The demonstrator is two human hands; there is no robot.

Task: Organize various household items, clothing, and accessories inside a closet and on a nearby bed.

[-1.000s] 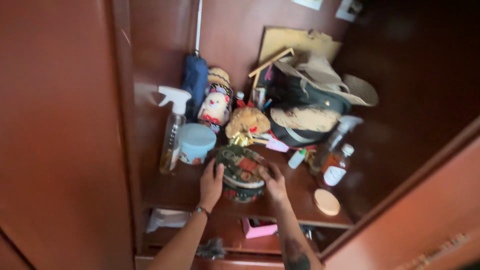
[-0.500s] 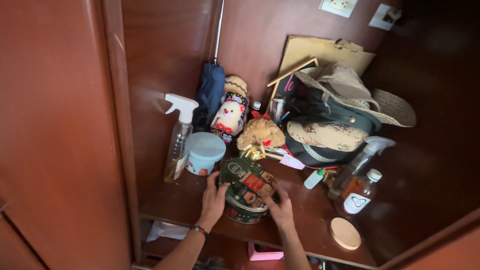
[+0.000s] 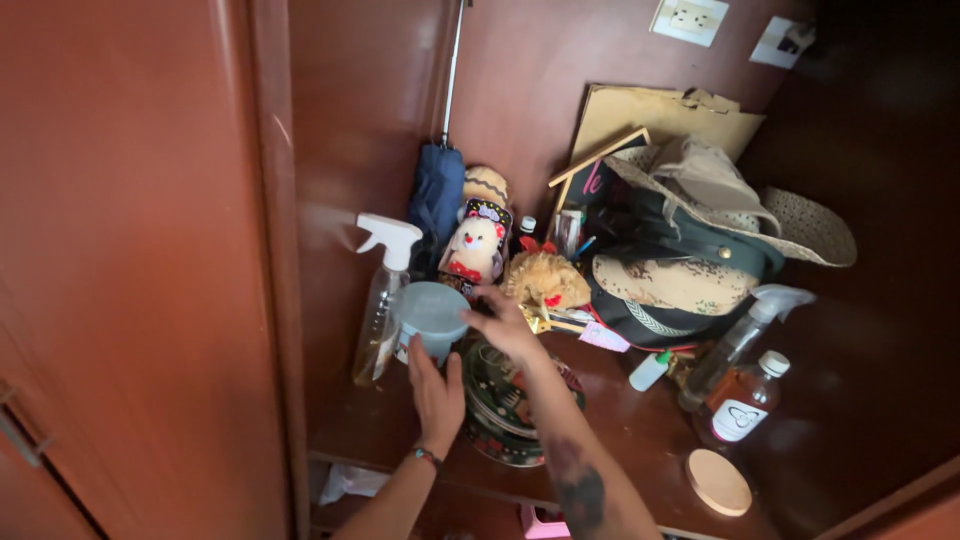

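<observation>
From the head camera, the left hand (image 3: pixel 436 392) lies with fingers spread and open against the side of a light blue round box (image 3: pixel 429 317) on the wooden shelf (image 3: pixel 620 440). The right hand (image 3: pixel 508 325), also open, reaches to the box's right side, above a dark round decorated tin (image 3: pixel 510 412). A spray bottle (image 3: pixel 384 298) stands just left of the box.

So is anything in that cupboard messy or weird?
Yes. The hats sit in a lopsided heap on a bag, and a flat cardboard bag leans crumpled on the back wall. Nothing looks spilled.
</observation>
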